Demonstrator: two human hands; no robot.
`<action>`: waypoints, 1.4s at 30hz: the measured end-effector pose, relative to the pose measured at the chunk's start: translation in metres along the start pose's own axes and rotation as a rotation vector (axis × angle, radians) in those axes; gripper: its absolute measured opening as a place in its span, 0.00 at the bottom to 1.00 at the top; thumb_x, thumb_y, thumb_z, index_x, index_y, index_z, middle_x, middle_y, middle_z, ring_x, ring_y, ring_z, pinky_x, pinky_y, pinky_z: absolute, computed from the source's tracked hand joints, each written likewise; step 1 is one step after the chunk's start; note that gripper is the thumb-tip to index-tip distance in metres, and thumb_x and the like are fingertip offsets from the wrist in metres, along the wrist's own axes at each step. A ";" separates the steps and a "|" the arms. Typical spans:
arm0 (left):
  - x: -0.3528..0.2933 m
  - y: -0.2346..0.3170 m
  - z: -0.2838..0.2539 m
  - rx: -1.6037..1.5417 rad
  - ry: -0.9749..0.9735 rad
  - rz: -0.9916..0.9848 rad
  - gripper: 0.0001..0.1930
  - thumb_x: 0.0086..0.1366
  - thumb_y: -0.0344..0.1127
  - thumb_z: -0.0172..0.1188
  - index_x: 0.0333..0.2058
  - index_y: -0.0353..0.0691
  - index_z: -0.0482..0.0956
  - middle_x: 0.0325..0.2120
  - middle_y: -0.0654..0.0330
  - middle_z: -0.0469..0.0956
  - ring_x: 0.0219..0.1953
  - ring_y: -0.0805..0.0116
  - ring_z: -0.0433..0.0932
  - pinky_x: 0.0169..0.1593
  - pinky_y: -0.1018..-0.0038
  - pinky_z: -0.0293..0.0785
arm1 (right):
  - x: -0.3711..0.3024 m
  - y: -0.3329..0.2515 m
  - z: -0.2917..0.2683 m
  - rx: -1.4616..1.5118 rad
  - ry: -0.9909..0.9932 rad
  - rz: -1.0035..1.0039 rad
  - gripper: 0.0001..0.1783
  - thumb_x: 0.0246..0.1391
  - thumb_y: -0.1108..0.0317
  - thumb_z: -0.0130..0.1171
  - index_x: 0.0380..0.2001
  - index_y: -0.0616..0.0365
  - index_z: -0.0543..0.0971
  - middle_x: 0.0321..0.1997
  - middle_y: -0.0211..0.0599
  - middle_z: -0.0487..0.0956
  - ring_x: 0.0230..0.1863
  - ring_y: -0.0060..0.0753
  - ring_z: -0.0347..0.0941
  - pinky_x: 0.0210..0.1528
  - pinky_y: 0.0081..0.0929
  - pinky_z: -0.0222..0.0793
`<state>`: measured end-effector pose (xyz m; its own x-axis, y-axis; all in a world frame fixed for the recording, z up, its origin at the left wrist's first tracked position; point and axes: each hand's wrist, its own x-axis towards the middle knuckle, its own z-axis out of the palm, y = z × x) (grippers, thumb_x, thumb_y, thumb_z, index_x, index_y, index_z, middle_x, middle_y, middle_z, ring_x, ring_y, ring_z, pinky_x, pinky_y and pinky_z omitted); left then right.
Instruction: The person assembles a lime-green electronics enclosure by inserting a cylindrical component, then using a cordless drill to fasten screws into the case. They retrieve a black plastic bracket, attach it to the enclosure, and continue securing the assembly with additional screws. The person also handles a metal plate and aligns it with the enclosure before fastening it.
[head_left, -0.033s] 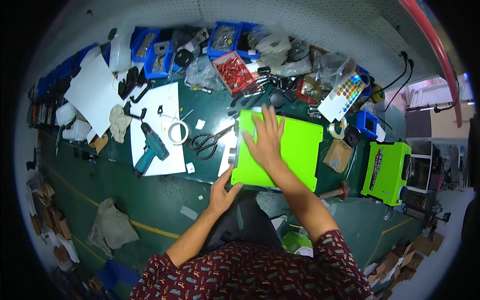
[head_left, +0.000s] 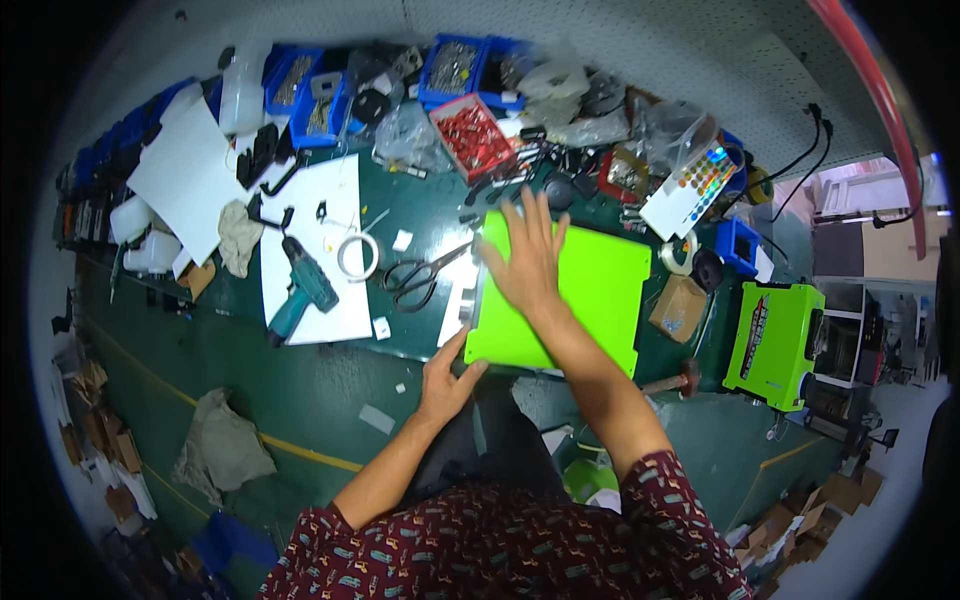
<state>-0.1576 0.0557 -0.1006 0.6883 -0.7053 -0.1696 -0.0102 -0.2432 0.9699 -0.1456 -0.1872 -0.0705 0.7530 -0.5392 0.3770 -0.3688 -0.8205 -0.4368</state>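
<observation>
Bright green, the box (head_left: 600,300) lies at the near edge of the bench (head_left: 405,342), probably for easy reach. At its 8 o'clock corner, the left hand (head_left: 446,383) has its thumb along the rim, seemingly steadying it; whether the fingers grip, I cannot tell. Toward 11 o'clock the right hand (head_left: 530,268) seems to rest on top, fingers spread open, likely bracing the surface. A hammer (head_left: 689,378) sits at 4 o'clock; scissors (head_left: 432,268) and drill (head_left: 312,280) lie at 9, presumably kept handy. Farther, at 11, stand a red tray (head_left: 490,174) and blue bins (head_left: 443,100), sorting small parts.
</observation>
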 end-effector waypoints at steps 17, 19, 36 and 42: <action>-0.005 -0.020 0.047 -0.219 0.567 -0.033 0.20 0.80 0.40 0.46 0.39 0.30 0.81 0.29 0.67 0.74 0.29 0.81 0.64 0.34 0.79 0.61 | 0.008 -0.003 0.014 0.010 -0.256 -0.182 0.38 0.48 0.53 0.70 0.62 0.57 0.77 0.62 0.50 0.74 0.65 0.49 0.67 0.70 0.58 0.48; -0.004 -0.015 0.046 -0.202 0.581 -0.054 0.20 0.80 0.40 0.46 0.39 0.30 0.81 0.28 0.67 0.74 0.29 0.80 0.64 0.33 0.78 0.60 | 0.006 0.001 0.014 0.040 -0.244 -0.222 0.35 0.47 0.53 0.70 0.59 0.54 0.80 0.62 0.50 0.74 0.65 0.50 0.67 0.70 0.59 0.49; -0.010 -0.011 0.039 -0.168 0.479 0.023 0.15 0.74 0.36 0.53 0.48 0.29 0.80 0.37 0.59 0.82 0.38 0.73 0.75 0.46 0.75 0.71 | -0.005 0.009 0.011 0.049 -0.228 -0.271 0.31 0.49 0.49 0.69 0.55 0.51 0.83 0.67 0.57 0.69 0.71 0.60 0.59 0.73 0.66 0.45; -0.007 -0.005 0.008 0.293 0.113 0.006 0.28 0.57 0.23 0.68 0.58 0.33 0.78 0.50 0.45 0.84 0.52 0.51 0.84 0.58 0.62 0.79 | -0.002 0.005 0.013 0.004 -0.208 -0.282 0.31 0.50 0.48 0.69 0.54 0.54 0.82 0.67 0.60 0.68 0.71 0.58 0.60 0.72 0.66 0.46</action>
<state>-0.1687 0.0564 -0.1057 0.7638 -0.6328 -0.1275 -0.2115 -0.4320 0.8767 -0.1422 -0.1874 -0.0836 0.9200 -0.2414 0.3088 -0.1292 -0.9307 -0.3423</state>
